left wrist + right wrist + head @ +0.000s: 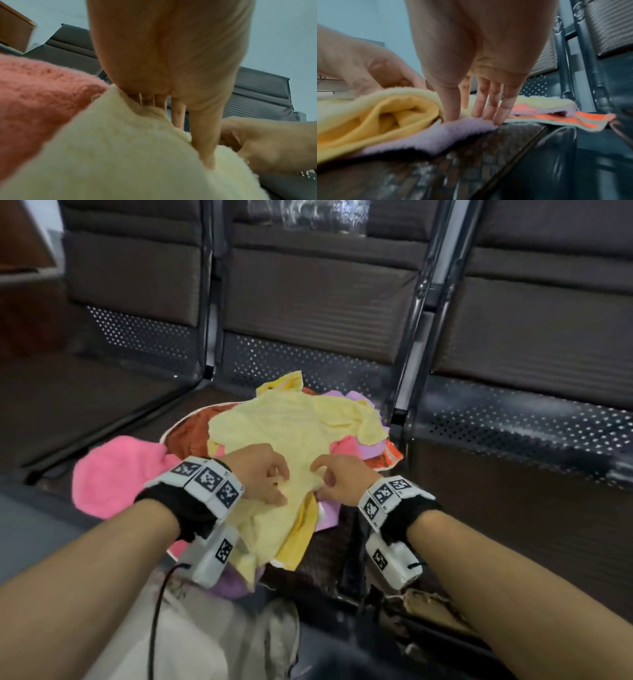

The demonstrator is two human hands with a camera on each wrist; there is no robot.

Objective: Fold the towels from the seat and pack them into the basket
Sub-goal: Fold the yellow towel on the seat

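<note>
Row of dark padded seats (308,313) filling the head view from 9 to 3 o'clock, perforated metal at the backs. Heap of towels on the middle seat at centre, spilling toward 6 o'clock over the front edge. Round fabric-lined basket (191,429), apparently beneath the heap, only its rim and rust-coloured lining showing at 10 o'clock of the pile. Pale yellow towel (291,426) on top, unfolded and rumpled; pink towel (113,474) at 8 o'clock of it; lilac towel (457,129) and a deeper yellow one (399,108) underneath.

Likely trouble: lifting the pale yellow towel while lower layers cling, dragging the overhanging towels off the front edge to the floor. Also possible: pinching two layers at once, since the deeper yellow cloth sits right beneath the grip point.

Left hand (263,474) at 7 o'clock of the pale yellow towel, fingers curled and gathering its cloth. Right hand (337,479) just beside, at 5 o'clock, thumb and fingers narrowly parted, tips down on the towel edge and the lilac layer; closed pinch or mere touch, impossible to say.
</note>
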